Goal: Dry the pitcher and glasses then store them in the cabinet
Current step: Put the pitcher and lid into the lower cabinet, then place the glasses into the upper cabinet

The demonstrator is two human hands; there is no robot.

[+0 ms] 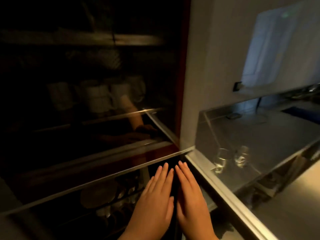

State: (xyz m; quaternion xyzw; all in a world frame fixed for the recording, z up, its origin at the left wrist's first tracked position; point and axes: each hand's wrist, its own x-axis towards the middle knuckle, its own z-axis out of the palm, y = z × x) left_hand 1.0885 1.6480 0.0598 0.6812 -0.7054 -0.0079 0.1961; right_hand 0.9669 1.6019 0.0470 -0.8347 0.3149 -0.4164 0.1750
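Stainless steel counter (259, 135) carries two glasses (230, 159) near its left end, just beside the dark cabinet (86, 101); no pitcher is visible. Left hand (155, 196) and right hand (190, 196) hover flat, fingers straight, holding nothing, in front of the lower cabinet shelf (103, 177). Judging by this, storing awaits: take one glass at a time by its body, since wet glass slips, and set it upright beside the dim mugs (97, 96).

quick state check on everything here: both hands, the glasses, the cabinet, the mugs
left hand: open, fingers straight, holding nothing
right hand: open, fingers straight, beside the left, holding nothing
two glasses: on the steel counter, not yet stored
cabinet: dark; whether its front is open is unclear
white mugs: shelved inside the cabinet
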